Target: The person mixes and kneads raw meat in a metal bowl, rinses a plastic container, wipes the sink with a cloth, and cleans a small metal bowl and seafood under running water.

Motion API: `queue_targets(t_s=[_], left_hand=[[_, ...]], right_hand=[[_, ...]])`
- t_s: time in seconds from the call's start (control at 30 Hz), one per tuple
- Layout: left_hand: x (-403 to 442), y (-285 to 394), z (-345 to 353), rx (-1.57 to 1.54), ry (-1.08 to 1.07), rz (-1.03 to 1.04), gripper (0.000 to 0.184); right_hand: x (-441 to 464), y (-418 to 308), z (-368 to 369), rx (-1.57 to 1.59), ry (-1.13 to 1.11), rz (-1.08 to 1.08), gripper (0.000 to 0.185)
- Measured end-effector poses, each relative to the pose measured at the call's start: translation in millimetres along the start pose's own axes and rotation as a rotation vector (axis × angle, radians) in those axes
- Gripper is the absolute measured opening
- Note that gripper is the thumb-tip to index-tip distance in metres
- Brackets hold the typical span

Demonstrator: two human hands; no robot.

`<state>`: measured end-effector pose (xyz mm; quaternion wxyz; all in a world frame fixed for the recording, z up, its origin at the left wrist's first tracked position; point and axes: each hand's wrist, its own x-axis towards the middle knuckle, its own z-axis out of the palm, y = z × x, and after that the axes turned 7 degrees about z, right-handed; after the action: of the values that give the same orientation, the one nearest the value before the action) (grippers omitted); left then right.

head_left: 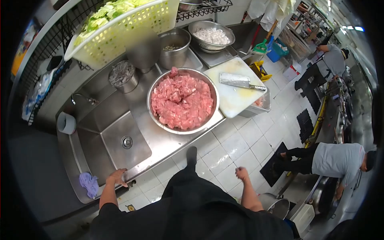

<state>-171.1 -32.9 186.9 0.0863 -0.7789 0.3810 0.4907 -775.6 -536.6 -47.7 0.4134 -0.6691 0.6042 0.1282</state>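
Note:
My left hand (117,177) is at the sink's (93,154) front rim with its fingers apart and nothing in it. Away from the counter, my right hand (241,173) hangs over the tiled floor, its fingers curled in with nothing visible in them. A wide metal bowl heaped with raw pink meat (182,102) stands on the steel counter, right of the sink. Beside the bowl, a cleaver (241,81) lies flat on a white cutting board (228,103). A crumpled purple cloth (89,185) rests at the sink's left front corner.
Behind the meat stand a steel pot (175,56), a bowl of white pieces (212,36) and a container of grey contents (123,76). A basket of chopped greens (120,32) is above. Two people (338,160) are on the right, by the cooking line.

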Motion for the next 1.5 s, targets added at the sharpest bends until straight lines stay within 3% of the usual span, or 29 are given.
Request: queue_targets(t_s=[0.13, 0.23, 0.3, 0.37, 0.43, 0.47, 0.53, 0.6, 0.67, 0.77, 0.87, 0.93, 1.0, 1.07, 1.13, 1.17, 1.2, 1.23, 1.27, 1.37, 1.47, 1.5], left_hand=[[1, 6, -10, 0.001, -0.122, -0.062, 0.121], [1, 9, -15, 0.008, -0.065, -0.088, 0.108], [12, 8, -26, -0.020, 0.042, -0.281, 0.083], [34, 7, -60, -0.030, 0.203, -0.423, 0.057], [33, 47, -129, 0.063, 0.416, -0.355, 0.040], [34, 61, -164, -0.180, 0.635, -0.216, 0.033], [58, 83, -217, -0.426, 1.047, 0.037, 0.033], [79, 112, -270, -0.992, 1.083, 0.129, 0.033], [108, 131, -310, -1.334, 1.094, 0.305, 0.034], [171, 136, -361, -1.798, 0.930, 0.534, 0.038], [231, 145, -408, -1.933, 0.961, 0.388, 0.046], [233, 174, -439, -1.689, 1.099, 0.134, 0.055], [239, 186, -456, -1.574, 1.167, 0.094, 0.058], [272, 172, -469, -1.559, 1.274, -0.002, 0.053], [269, 173, -470, -1.575, 1.344, 0.034, 0.047], [259, 177, -466, -1.582, 1.412, 0.061, 0.041], [258, 175, -459, -1.584, 1.481, 0.081, 0.035], [259, 174, -456, -1.839, 1.635, 0.176, 0.022], [243, 181, -448, -1.846, 1.656, 0.154, 0.022], [200, 183, -409, -1.857, 1.721, 0.360, 0.017], [164, 180, -349, -2.004, 1.749, 0.383, 0.017], [156, 180, -333, -1.937, 1.758, 0.239, 0.016]], right_hand=[[34, -103, -55, 0.069, 0.093, -0.133, 0.032], [20, -165, -74, 0.108, 0.081, -0.183, 0.031], [22, -183, -77, 0.096, 0.062, -0.193, 0.031], [16, -187, -75, -0.116, -0.024, -0.211, 0.040], [18, -179, -70, -0.204, -0.058, -0.212, 0.039], [19, -167, -68, -0.292, -0.083, -0.201, 0.039], [59, -99, -47, -0.292, -0.149, -0.128, 0.036], [55, -103, -58, -0.158, -0.290, 0.146, 0.034], [43, -108, -74, -0.006, -0.288, 0.251, 0.034], [39, -102, -88, 0.173, -0.173, 0.227, 0.031], [35, -93, -105, 0.234, -0.117, 0.181, 0.030], [43, -68, -107, 0.263, -0.110, 0.170, 0.030], [35, -65, -119, 0.201, -0.094, 0.152, 0.030], [-3, -84, -141, 0.144, -0.075, 0.166, 0.029], [-10, -63, -158, 0.041, -0.154, 0.032, 0.035], [50, 14, -112, -0.189, -0.121, 0.013, 0.040], [87, 96, -99, -0.221, -0.113, 0.008, 0.040], [87, 95, -111, -0.243, -0.106, -0.001, 0.040], [87, 94, -125, -0.266, -0.101, -0.008, 0.041], [101, 76, -161, -0.346, -0.096, -0.089, 0.041], [137, 35, -184, -0.442, -0.123, -0.221, 0.042], [149, 17, -190, -0.478, -0.143, -0.265, 0.042]])
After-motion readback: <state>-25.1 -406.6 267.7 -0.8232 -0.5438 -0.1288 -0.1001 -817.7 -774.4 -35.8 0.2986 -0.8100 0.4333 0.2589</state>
